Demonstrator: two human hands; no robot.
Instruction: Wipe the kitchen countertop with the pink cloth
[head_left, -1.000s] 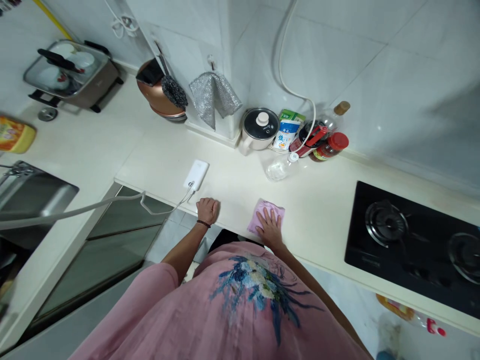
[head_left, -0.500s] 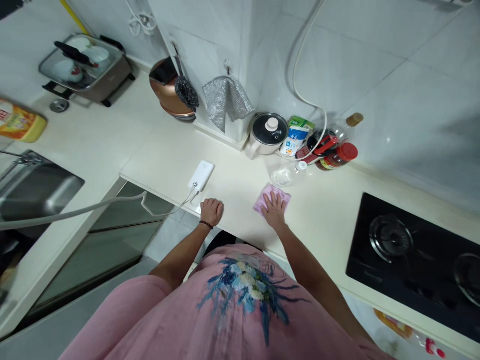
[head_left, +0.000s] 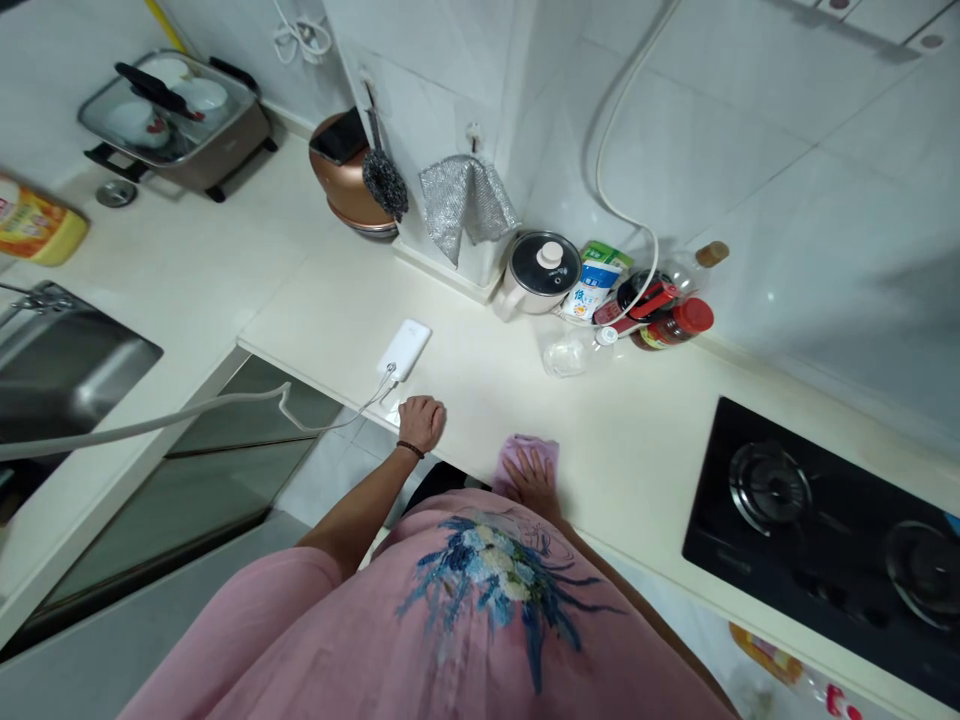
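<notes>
My right hand (head_left: 534, 482) lies flat on a folded pink cloth (head_left: 541, 446) near the counter's front edge, fingers spread and pressing it down. My left hand (head_left: 421, 422) rests at the same edge with its fingers curled into a loose fist, a dark bracelet at the wrist. I see nothing in that fist. Just beyond it lies a white power bank (head_left: 405, 348) with a cable plugged in. Farther back from the cloth, a clear plastic bottle (head_left: 571, 354) with a white cap lies on its side.
Along the wall stand a small lidded pot (head_left: 541, 275), a blue-white packet (head_left: 589, 290) and a red-lidded jar (head_left: 679, 322). A black gas hob (head_left: 817, 540) is at the right. The sink (head_left: 75, 370) and a glass-lidded electric pan (head_left: 187, 140) are at the left. A white cable (head_left: 150, 425) crosses the foreground.
My right hand has drawn the pink cloth toward me and slightly left, from mid-counter to the front edge. My left hand has stayed in place. The camera view has shifted slightly.
</notes>
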